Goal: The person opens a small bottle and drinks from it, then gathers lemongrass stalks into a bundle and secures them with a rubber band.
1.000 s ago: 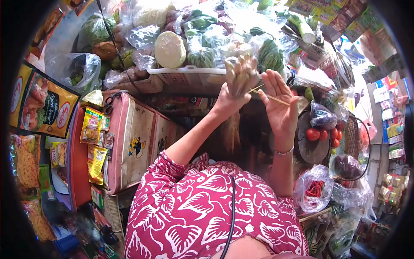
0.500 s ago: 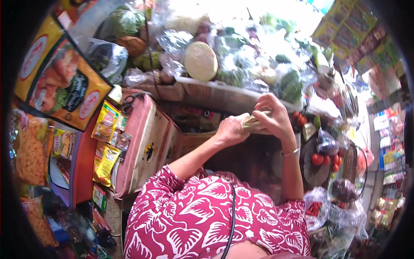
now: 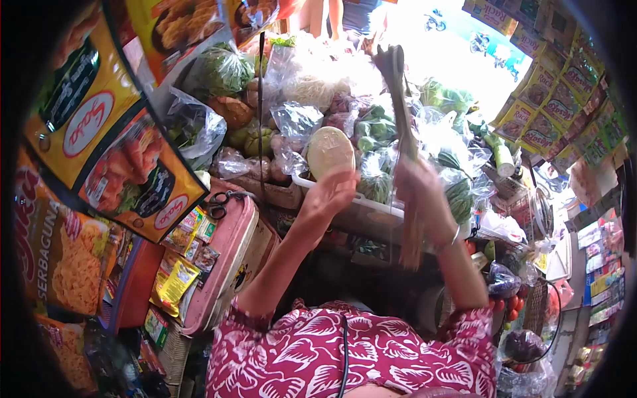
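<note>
My right hand (image 3: 424, 199) is wrapped around the middle of a bundle of long thin stalks (image 3: 402, 113), greenish-brown and slightly blurred. The bundle stands nearly upright, one end rising over the vegetables and the other hanging below my hand. My left hand (image 3: 330, 196) is raised apart from it, empty, with its fingers stretched out. Those fingertips overlap the lower edge of a pale, cut round vegetable (image 3: 330, 151). Behind both hands lie bagged greens (image 3: 376, 129) in a white tray (image 3: 381, 211).
On the left, a pink box lid (image 3: 229, 229) carries black scissors (image 3: 222, 202) and yellow seasoning sachets (image 3: 174, 285). Large seasoning packets (image 3: 119, 172) hang close by. Tomatoes (image 3: 512, 308) and a bagged purple vegetable (image 3: 503, 278) lie at right. Sachet strips (image 3: 541, 106) hang at upper right.
My left hand has let go of the bundle and moved left and up. My right hand has swung the bundle upright, showing its length. The view has tilted up, revealing the street.
</note>
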Demonstrator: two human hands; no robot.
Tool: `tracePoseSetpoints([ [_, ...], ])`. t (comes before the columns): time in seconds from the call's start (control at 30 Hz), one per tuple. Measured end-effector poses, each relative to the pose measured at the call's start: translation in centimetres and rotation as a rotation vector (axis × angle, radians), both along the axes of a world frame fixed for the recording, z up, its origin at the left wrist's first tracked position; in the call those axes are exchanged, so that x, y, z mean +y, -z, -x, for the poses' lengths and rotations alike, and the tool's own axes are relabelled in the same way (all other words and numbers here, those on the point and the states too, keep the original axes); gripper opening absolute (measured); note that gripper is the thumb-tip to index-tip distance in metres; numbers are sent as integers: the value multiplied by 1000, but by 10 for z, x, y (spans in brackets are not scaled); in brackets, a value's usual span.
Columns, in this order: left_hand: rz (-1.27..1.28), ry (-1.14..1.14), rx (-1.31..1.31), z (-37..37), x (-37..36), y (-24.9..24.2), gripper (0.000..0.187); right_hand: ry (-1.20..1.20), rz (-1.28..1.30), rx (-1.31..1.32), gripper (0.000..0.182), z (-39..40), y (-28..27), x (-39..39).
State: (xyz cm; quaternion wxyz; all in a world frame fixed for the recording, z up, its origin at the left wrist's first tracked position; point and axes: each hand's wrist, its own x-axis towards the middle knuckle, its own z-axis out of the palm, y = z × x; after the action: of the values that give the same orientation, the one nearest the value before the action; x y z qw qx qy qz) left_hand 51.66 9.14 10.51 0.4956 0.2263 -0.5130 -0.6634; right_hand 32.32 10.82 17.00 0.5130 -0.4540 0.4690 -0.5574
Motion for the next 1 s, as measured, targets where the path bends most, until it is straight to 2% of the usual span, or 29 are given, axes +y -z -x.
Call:
tracePoseSetpoints([
  [0.03, -67, 31, -63, -12, 6, 17, 50, 15, -37, -32, 23, 18, -8, -33],
  [0.07, -135, 62, -124, -23, 14, 37, 46, -45, 35, -38, 26, 36, -12, -67],
  [0.13, -211, -81, -222, -39, 39, 79, 36, -53, -14, -105, 25, 71, -24, -135],
  [0.17, -184, -193, -291, -49, 52, 114, 31, -142, -9, -170, 21, 94, -24, -173],
  [0.2, -238, -292, -415, -63, 69, 148, 27, -77, 23, -247, 17, 94, -35, -191],
  [0.23, -276, -369, -612, -82, 90, 192, 28, -173, 43, -284, 13, 110, -34, -216],
  [0.27, -435, -449, -665, -98, 117, 232, 31, -197, 32, -303, 13, 123, -32, -243],
  [0.3, -514, -572, -708, -114, 149, 281, 32, -225, 20, -324, 13, 132, -32, -269],
  [0.33, -539, -589, -793, -136, 182, 326, 34, -232, -12, -375, 13, 139, -38, -289],
  [0.4, -712, -655, -890, -150, 240, 373, 35, -232, -87, -496, 14, 144, -49, -314],
  [0.47, -910, -681, -862, -149, 289, 399, 35, -234, -78, -537, 16, 155, -45, -356],
  [0.57, -1080, -703, -745, -127, 327, 419, 35, -360, -64, -556, 21, 169, -53, -387],
  [0.63, -1108, -724, -668, -113, 340, 428, 35, -382, -33, -504, 12, 188, -42, -440],
  [0.67, -1108, -740, -625, -107, 345, 431, 35, -372, 82, -434, 9, 190, -37, -444],
  [0.7, -1102, -756, -591, -101, 351, 436, 35, -374, 191, -369, 16, 188, -35, -449],
  [0.73, -1089, -773, -564, -94, 353, 439, 35, -323, 365, -1, 13, 199, -28, -466],
  [0.8, -1066, -815, -517, -84, 356, 437, 35, -931, 293, -73, 21, 223, -33, -504],
  [0.87, -1066, -884, -505, -73, 354, 419, 35, -1013, 233, -146, 39, 293, 11, -642],
  [0.9, -1091, -926, -508, -70, 352, 415, 32, -535, 285, 227, 36, 291, -4, -606],
  [0.93, -1115, -969, -510, -66, 347, 406, 30, -300, 394, 364, 36, 275, -9, -553],
  [1.0, -1045, -981, -673, -65, 330, 369, 30, -364, 303, 190, 40, 277, -12, -565],
])
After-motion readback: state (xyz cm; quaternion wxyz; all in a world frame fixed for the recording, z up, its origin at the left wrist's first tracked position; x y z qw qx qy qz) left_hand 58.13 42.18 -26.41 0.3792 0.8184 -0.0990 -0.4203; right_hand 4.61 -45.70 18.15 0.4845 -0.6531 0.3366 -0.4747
